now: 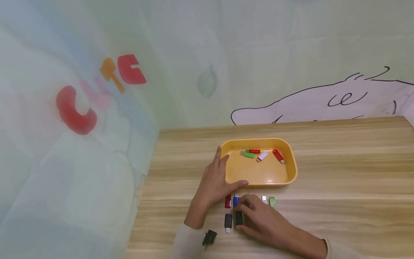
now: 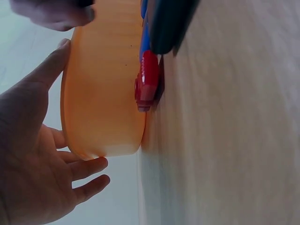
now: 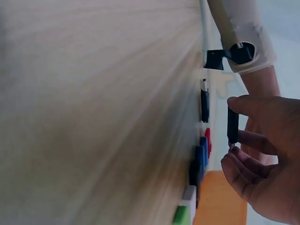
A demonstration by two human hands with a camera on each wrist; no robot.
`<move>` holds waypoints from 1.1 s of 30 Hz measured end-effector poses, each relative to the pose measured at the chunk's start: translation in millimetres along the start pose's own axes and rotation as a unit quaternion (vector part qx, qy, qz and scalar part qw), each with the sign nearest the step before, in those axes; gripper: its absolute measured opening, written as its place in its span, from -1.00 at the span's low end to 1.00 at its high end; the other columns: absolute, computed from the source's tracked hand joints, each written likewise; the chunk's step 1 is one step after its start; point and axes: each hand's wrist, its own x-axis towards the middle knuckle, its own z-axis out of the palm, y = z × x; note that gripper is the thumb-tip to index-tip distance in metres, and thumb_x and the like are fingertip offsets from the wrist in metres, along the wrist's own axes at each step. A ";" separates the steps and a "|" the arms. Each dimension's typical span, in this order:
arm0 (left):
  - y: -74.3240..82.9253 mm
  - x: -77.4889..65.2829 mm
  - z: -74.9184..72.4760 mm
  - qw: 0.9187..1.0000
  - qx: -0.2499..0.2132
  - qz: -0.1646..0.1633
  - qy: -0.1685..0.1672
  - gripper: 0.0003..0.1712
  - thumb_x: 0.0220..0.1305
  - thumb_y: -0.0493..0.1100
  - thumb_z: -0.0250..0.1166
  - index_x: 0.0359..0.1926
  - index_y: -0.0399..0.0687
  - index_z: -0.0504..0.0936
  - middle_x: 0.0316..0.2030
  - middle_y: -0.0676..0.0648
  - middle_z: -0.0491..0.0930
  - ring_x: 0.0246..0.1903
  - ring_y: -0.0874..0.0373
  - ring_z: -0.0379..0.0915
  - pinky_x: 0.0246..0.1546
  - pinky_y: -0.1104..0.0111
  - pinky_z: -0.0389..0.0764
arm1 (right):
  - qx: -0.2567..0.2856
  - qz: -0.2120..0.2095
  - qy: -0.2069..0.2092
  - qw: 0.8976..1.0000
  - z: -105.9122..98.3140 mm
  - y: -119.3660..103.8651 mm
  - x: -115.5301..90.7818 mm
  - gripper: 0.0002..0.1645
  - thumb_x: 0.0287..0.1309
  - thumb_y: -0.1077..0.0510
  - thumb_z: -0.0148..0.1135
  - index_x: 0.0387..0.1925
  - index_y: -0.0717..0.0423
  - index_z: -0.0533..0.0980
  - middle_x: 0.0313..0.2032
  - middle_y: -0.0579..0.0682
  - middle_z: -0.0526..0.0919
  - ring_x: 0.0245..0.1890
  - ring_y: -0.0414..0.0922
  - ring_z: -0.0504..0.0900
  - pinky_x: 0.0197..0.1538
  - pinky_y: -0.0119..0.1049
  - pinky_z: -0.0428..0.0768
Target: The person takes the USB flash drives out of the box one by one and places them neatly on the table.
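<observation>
My left hand (image 1: 215, 180) spans the near-left corner of a yellow plastic tray (image 1: 293, 158). Its thumb lies along the near rim and its fingers spread, fairly straight, at the left side. Between thumb and fingertips my right hand (image 1: 263, 219) pinches a black USB stick (image 3: 233, 124), raised over the table with its metal plug towards the fingers. Another black USB stick (image 1: 228, 221) lies to its left, plug towards me. Just before the tray is a row: a red stick (image 1: 228, 201), a blue stick (image 1: 236, 201), a white one (image 1: 264, 200) and a green one (image 1: 272, 202). The right hand partly covers this row.
Inside the tray lie several USB sticks, among them a green one (image 1: 248, 154), a white one (image 1: 262, 156) and a red one (image 1: 278, 156). A wooden table (image 1: 349, 172) bears everything. A printed cloth (image 1: 194, 64) hangs behind and on the left. A black mount (image 1: 209, 237) sits at the left cuff.
</observation>
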 end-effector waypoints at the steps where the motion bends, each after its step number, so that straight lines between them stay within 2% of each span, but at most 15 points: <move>1: 0.4 0.3 0.2 1.000 0.001 -0.001 0.000 0.28 -0.13 0.71 -0.04 0.42 -0.06 0.14 0.48 -0.05 -0.41 0.32 0.01 0.01 0.23 0.08 0.18 | 0.000 0.001 0.000 1.000 1.7 0.1 -0.6 -0.51 0.07 -0.20 0.28 0.01 -0.13 0.51 0.04 -0.18 0.37 -0.03 -0.31 0.32 -0.08 -0.34 0.50; 13: 2.4 0.9 -0.1 1.000 -0.001 -0.007 -0.005 0.29 -0.15 0.71 -0.03 0.42 -0.06 0.14 0.48 -0.03 -0.42 0.32 -0.01 0.01 0.24 0.07 0.17 | -0.002 0.019 -0.054 0.998 15.9 2.7 -2.8 -0.51 0.08 -0.27 0.24 0.00 -0.17 0.52 -0.03 -0.25 0.36 -0.10 -0.30 0.32 -0.09 -0.30 0.50; 21: 2.2 0.9 1.0 1.000 0.002 -0.004 0.003 0.28 -0.14 0.70 -0.01 0.41 -0.07 0.16 0.48 -0.05 -0.38 0.30 -0.01 0.05 0.22 0.08 0.20 | -0.043 0.000 -0.054 0.998 21.0 2.2 -2.2 -0.49 0.05 -0.28 0.26 -0.03 -0.13 0.54 -0.06 -0.20 0.37 -0.11 -0.26 0.32 -0.10 -0.29 0.50; 33: 2.6 0.1 1.0 1.000 0.002 -0.012 -0.003 0.29 -0.16 0.72 -0.04 0.42 -0.03 0.14 0.48 -0.02 -0.42 0.30 0.00 0.04 0.24 0.10 0.17 | -0.048 0.006 -0.077 0.996 23.1 1.1 -1.5 -0.39 0.10 -0.35 0.16 0.07 -0.10 0.50 0.00 -0.16 0.41 -0.06 -0.22 0.35 0.01 -0.22 0.49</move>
